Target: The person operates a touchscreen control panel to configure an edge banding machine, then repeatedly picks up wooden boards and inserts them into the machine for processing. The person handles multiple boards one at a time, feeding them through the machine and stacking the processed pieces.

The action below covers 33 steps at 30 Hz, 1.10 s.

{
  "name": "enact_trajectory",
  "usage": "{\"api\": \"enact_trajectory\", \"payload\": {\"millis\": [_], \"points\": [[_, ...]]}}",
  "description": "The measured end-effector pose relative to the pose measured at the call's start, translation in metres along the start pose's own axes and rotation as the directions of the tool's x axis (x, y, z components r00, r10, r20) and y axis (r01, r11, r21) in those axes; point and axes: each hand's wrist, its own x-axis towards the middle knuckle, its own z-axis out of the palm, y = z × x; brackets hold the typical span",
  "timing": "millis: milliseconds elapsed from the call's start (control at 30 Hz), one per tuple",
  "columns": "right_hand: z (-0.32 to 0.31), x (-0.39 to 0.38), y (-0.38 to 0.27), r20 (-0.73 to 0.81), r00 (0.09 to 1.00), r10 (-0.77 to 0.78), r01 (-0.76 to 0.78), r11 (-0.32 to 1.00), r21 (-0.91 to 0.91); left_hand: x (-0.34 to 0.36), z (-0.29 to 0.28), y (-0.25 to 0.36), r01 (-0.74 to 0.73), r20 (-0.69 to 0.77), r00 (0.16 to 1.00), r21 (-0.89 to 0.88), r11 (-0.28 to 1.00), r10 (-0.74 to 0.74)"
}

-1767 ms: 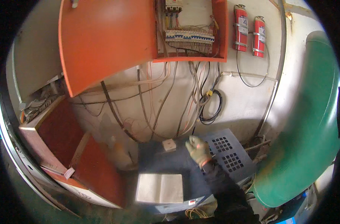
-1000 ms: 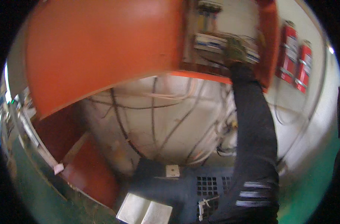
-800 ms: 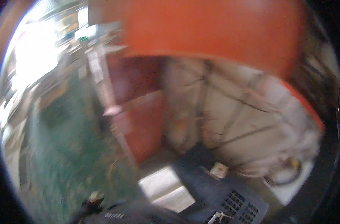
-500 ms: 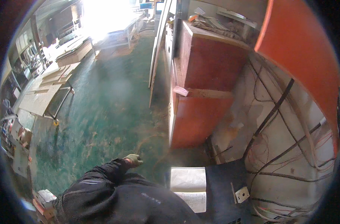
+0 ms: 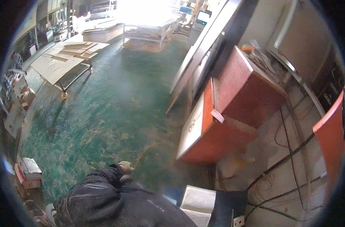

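My left hand (image 5: pixel 126 166), in a pale greenish glove, hangs over the green floor in front of my dark jacket. Its fingers are too small and blurred to show whether they are closed, and I make out no object in it. A thin yellowish hose or cord (image 5: pixel 145 153) lies on the floor just beyond that hand. To its right, an open notebook (image 5: pixel 198 199) with written pages rests on a dark surface (image 5: pixel 229 200). My right hand is out of the picture.
A red-brown cabinet (image 5: pixel 252 90) stands at the right, with long boards (image 5: pixel 202 49) leaning beside it. Black cables (image 5: pixel 278 162) run along the right wall. A wheeled table (image 5: pixel 51 70) bears wooden panels at the far left. Boxes (image 5: pixel 29 172) are stacked at the near left.
The view has turned and tilted, so cabinet, boards and notebook appear farther right. My left hand appears slightly lower and to the left, nearer my body.
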Motion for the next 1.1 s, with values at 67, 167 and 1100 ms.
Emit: {"api": "enact_trajectory", "payload": {"millis": [67,167,1100], "points": [[0.022,-0.031,-0.050,0.070,0.997,-0.041,0.029,0.986,0.166,-0.008,0.005,-0.040,0.063,-0.025,0.998,-0.047,0.997,-0.064],[0.064,-0.073,-0.133,0.194,0.970,-0.146,0.057,0.913,0.403,-0.019,0.008,-0.088,0.105,-0.051,0.991,-0.241,0.965,-0.121],[0.352,-0.599,-0.819,0.625,-0.572,-0.532,0.253,0.610,0.751,-0.262,0.225,-0.489,0.430,0.108,0.584,-0.882,0.194,-0.804]]}}
